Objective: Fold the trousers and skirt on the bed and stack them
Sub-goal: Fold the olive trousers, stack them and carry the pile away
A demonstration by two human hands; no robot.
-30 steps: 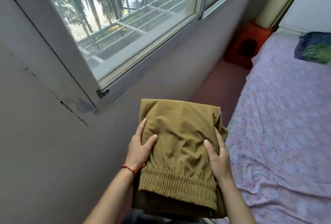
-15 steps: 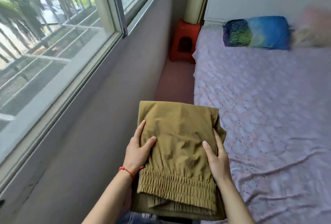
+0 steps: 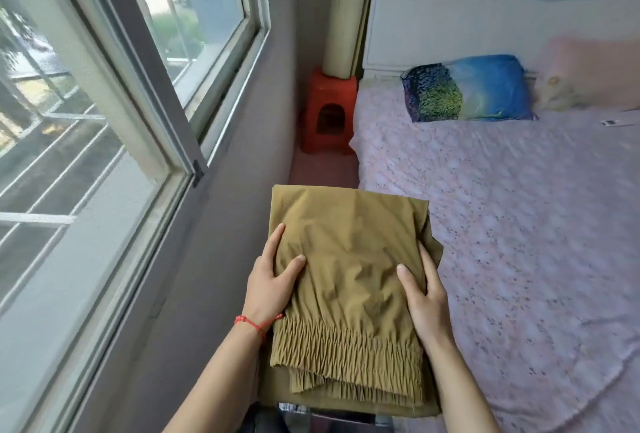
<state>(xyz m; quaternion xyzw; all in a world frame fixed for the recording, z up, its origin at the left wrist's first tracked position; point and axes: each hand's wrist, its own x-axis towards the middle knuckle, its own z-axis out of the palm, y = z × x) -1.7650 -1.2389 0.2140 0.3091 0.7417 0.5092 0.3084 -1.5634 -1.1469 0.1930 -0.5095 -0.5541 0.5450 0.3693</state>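
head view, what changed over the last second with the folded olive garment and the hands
Mostly the view swung right, away from the window toward the bed, bringing the blue pillow and red stool into fuller sight. The folded olive garment stayed gripped at its sides by the left hand and right hand, nothing let go.

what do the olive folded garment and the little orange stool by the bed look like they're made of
Olive folded garment: thin woven cloth, matte, likely cotton or a blend; it creases softly and its waistband is elastic-gathered. Small orange stool: moulded plastic by the look, one even colour with rounded edges and a faint sheen.
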